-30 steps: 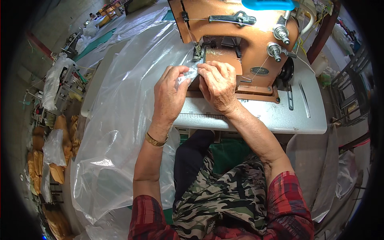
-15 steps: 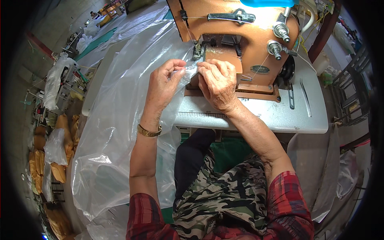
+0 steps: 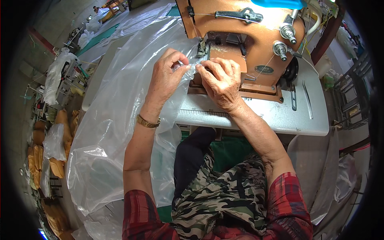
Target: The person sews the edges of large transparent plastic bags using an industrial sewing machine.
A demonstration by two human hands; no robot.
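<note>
A large clear plastic sheet (image 3: 120, 108) lies over the left part of the sewing machine table and hangs down beside my left arm. My left hand (image 3: 168, 74) pinches its edge between thumb and fingers, just in front of the presser foot (image 3: 201, 51). Close by on the right, my right hand (image 3: 222, 82) has its fingertips closed on the same edge, with a short gathered bit of plastic between the two hands. The orange-brown sewing machine (image 3: 240, 30) stands right behind them, its thread running down to the needle.
Tweezers (image 3: 307, 100) and a slotted metal piece (image 3: 294, 98) lie on the grey table (image 3: 288, 120), right of the machine. A ruler strip (image 3: 204, 113) runs along its front edge. Brown bundles (image 3: 36, 160) lie on the floor at left; a dark metal rack (image 3: 354, 88) stands at right.
The view has shifted slightly, so the machine appears a little further right. My left hand has moved slightly away from the presser foot, keeping its pinch. Both hands still hold the plastic edge.
</note>
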